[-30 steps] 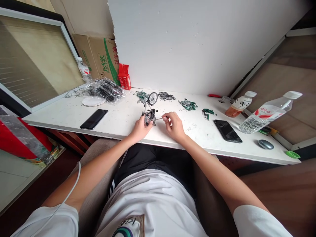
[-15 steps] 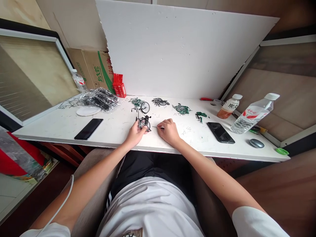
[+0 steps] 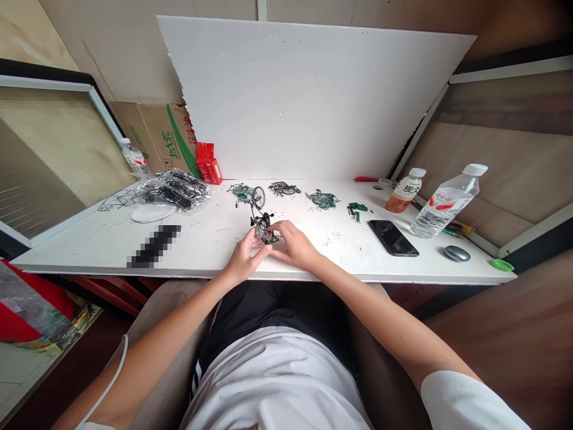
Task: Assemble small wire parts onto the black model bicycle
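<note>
My left hand (image 3: 246, 255) is closed on a small black model bicycle (image 3: 264, 226), gripping it low by the spoked wheel near the table's front edge. The bicycle's other wheel points away from me. My right hand (image 3: 293, 243) has come against the bicycle's right side, its thumb and fingers bent in at the near wheel. What sits between those fingertips is too small and covered to make out. Beyond the bicycle lie green model parts (image 3: 242, 191), black wheel parts (image 3: 285, 189) and more green parts (image 3: 323, 199) on the white table (image 3: 215, 239).
At the left are a plastic bag of black parts (image 3: 175, 190), a white disc (image 3: 153, 213) and a blurred-out dark patch (image 3: 155, 246). A phone (image 3: 394, 237), a tea bottle (image 3: 406, 191), a water bottle (image 3: 449, 201) and a silver oval object (image 3: 457, 253) stand or lie right. A white board (image 3: 308, 101) rises behind.
My right hand has moved left, from resting on the table with a thin piece at its fingertips, to the bicycle. My left hand still holds the bicycle. The camera view has shifted slightly.
</note>
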### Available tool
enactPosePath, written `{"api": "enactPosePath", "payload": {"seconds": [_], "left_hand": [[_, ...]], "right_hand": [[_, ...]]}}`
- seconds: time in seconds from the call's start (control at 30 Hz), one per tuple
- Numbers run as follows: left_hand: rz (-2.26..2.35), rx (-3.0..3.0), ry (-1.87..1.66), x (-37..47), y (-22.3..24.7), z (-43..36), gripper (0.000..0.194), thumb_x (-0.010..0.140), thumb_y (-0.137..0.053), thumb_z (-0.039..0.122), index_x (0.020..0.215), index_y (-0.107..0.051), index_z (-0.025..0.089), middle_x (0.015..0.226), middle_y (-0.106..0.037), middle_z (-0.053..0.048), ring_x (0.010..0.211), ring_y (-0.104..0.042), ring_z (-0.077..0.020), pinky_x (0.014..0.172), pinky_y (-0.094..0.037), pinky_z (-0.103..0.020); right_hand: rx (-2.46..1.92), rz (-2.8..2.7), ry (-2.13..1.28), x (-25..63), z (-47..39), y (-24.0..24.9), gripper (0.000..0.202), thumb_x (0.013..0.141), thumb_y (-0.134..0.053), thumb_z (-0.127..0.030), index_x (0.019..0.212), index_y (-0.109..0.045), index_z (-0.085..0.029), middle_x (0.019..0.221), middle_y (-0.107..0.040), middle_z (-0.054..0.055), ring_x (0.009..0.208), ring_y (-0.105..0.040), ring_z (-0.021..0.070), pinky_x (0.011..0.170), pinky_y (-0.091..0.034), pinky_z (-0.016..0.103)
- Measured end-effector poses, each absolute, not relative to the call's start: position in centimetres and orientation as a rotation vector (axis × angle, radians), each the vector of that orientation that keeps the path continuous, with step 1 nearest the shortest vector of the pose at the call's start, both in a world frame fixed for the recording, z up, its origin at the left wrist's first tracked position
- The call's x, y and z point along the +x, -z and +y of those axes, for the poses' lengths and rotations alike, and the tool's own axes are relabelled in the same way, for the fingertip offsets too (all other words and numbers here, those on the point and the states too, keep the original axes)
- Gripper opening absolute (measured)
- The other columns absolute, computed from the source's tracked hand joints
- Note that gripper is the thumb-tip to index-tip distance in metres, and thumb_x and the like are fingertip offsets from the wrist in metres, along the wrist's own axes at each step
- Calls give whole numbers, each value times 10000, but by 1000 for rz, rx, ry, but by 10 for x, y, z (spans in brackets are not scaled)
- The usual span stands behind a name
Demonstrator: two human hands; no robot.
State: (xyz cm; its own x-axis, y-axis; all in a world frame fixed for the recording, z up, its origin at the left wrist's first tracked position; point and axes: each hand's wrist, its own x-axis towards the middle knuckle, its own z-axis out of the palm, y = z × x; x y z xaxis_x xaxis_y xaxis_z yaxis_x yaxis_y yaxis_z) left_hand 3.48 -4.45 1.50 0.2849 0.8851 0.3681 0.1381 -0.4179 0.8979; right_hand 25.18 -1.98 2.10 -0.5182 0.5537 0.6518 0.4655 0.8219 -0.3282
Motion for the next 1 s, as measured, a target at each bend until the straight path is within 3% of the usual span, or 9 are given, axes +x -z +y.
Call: {"api": "enactPosePath", "payload": {"seconds": [0.23, 0.3, 0.37, 0.43, 0.5, 0.57, 0.67, 0.77, 1.0], "left_hand": [[879, 1923, -1082, 36, -23, -52, 722, 905, -805, 435, 1542, -569, 193, 1569, -645, -214, 1477, -622, -389, 1227, -520, -550], [901, 1967, -1110, 34, -23, -49, 671, 936, -769, 421, 1544, -583, 205, 1608, -618, -201, 1496, -609, -367, 1206, -542, -525], [958, 1996, -1178, 28, -24, -44, 502, 989, -702, 410, 1444, -665, 200, 1478, -722, -180, 1376, -705, -321, 1156, -575, -479], [1070, 2012, -1297, 20, -24, -37, 293, 1008, -674, 425, 1161, -774, 196, 1155, -835, -137, 1079, -804, -271, 1022, -628, -419], [1218, 1965, -1479, 10, -25, -29, 270, 989, -703, 436, 1108, -758, 200, 998, -824, -100, 902, -787, -232, 922, -634, -379], [1362, 1904, -1685, 0, -26, -19, 343, 938, -771, 440, 1180, -722, 201, 1087, -796, -102, 902, -756, -207, 935, -615, -366], [1367, 1810, -1771, -12, -29, -5, 706, 803, -905, 479, 1391, -636, 195, 1415, -696, -179, 1149, -733, -244, 1029, -586, -394], [1141, 1663, -1477, -17, -30, 4, 695, 790, -899, 584, 1311, -702, 167, 1363, -744, -195, 1280, -715, -296, 1109, -561, -440], [1001, 1476, -1309, -11, -29, -1, 709, 689, -978, 611, 1160, -788, 116, 1175, -837, -184, 1082, -797, -303, 1131, -570, -501]], "right_hand": [[-870, -1920, -356, 253, -18, -19, 304, 1065, -640, -515, 1227, -610, -259, 1219, -742, 113, 1077, -728, 278, 901, -610, 435], [-898, -1788, -462, 254, -15, -19, 301, 1077, -616, -537, 1196, -621, -260, 1164, -758, 89, 1025, -736, 256, 883, -609, 416], [-933, -1660, -571, 255, -10, -17, 352, 1071, -603, -602, 1132, -625, -256, 1077, -762, 74, 972, -737, 245, 854, -609, 403], [-943, -1554, -675, 257, -2, -15, 428, 1042, -609, -680, 1094, -610, -255, 1029, -750, 65, 960, -738, 243, 834, -611, 391], [-933, -1482, -743, 259, 5, -12, 493, 1009, -615, -741, 1094, -589, -256, 1034, -735, 61, 987, -740, 243, 824, -609, 377], [-914, -1446, -793, 260, 10, -11, 538, 984, -618, -778, 1101, -571, -255, 1051, -718, 59, 1010, -745, 243, 807, -599, 360], [-886, -1439, -889, 260, 12, -12, 561, 967, -623, -793, 1098, -573, -249, 1080, -703, 61, 1009, -758, 247, 781, -591, 348], [-897, -1461, -945, 260, 10, -16, 570, 944, -638, -807, 1073, -585, -254, 1087, -709, 67, 1005, -759, 259, 771, -598, 361], [-904, -1501, -1030, 259, 6, -18, 548, 929, -678, -789, 1000, -579, -255, 1033, -693, 44, 1030, -786, 280, 752, -589, 356]]}}
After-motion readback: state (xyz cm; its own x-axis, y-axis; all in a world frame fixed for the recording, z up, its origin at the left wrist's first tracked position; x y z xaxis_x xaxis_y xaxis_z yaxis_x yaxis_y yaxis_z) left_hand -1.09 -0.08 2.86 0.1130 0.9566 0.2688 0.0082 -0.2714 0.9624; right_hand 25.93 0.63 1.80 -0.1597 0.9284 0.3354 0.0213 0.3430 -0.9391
